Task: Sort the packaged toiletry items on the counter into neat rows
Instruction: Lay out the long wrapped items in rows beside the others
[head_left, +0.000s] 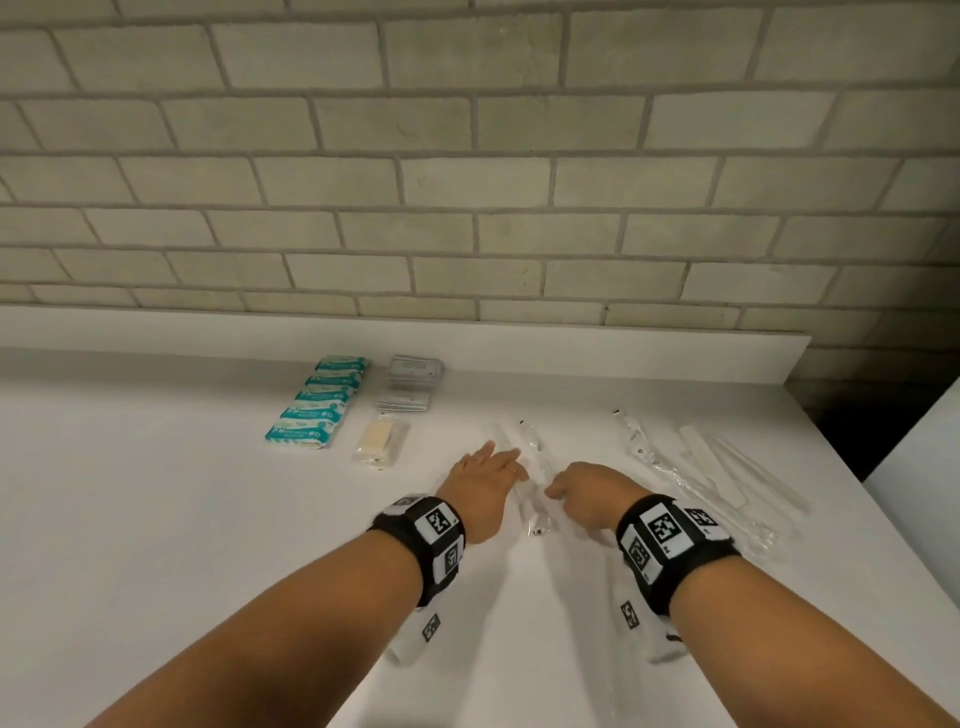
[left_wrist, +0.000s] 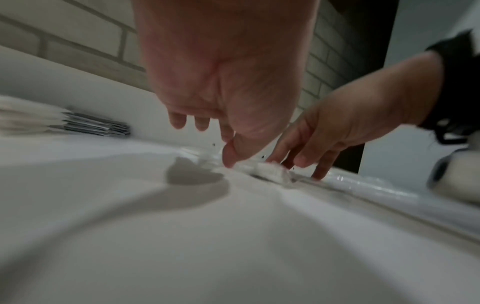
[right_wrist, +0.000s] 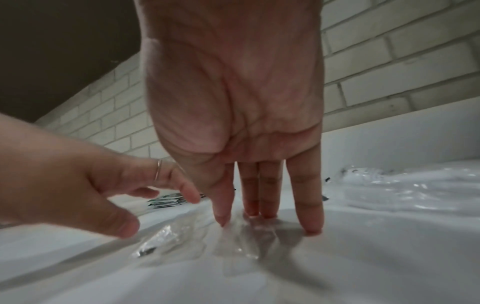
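clear packet (head_left: 535, 488), frame centre on counter (head_left: 156, 519): flanked by left hand (head_left: 485, 480), fingers straight, and right hand (head_left: 589, 493), straight fingertips (right_wrist: 311, 228) pressing down. teal packs (head_left: 317, 402), grey sachets (head_left: 410, 384) upper left.

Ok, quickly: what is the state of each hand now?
Left hand: open, thumb tip touching the clear wrapped packet on the counter, gripping nothing.
Right hand: open, straight fingertips pressing the same packet.
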